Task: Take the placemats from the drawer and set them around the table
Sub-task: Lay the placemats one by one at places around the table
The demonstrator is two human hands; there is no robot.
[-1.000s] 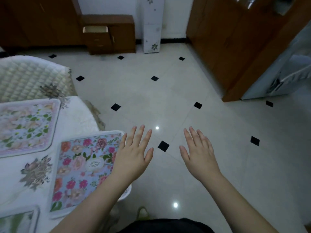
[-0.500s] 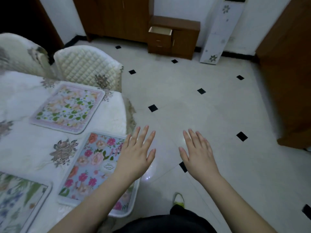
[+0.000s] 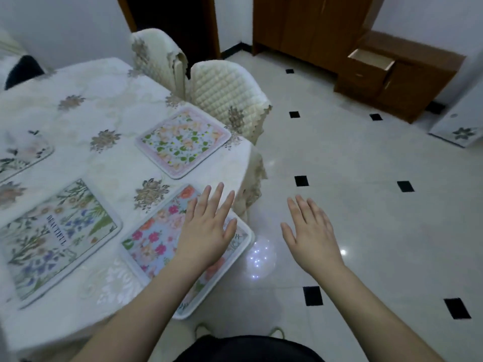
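Four placemats are laid on the table [image 3: 78, 113]: a pink-flowered placemat [image 3: 154, 244] at the near edge, partly covered by the left hand [image 3: 206, 231]; a "BEAUTIFUL" placemat [image 3: 52, 239]; a green-leafed placemat [image 3: 183, 142]; and a fourth placemat [image 3: 21, 155], cut off at the frame's left. Both hands are flat, fingers extended, nothing gripped; contact cannot be judged. The right hand [image 3: 311, 236] is seen over floor. The drawer [image 3: 371, 60] stands open, contents not visible.
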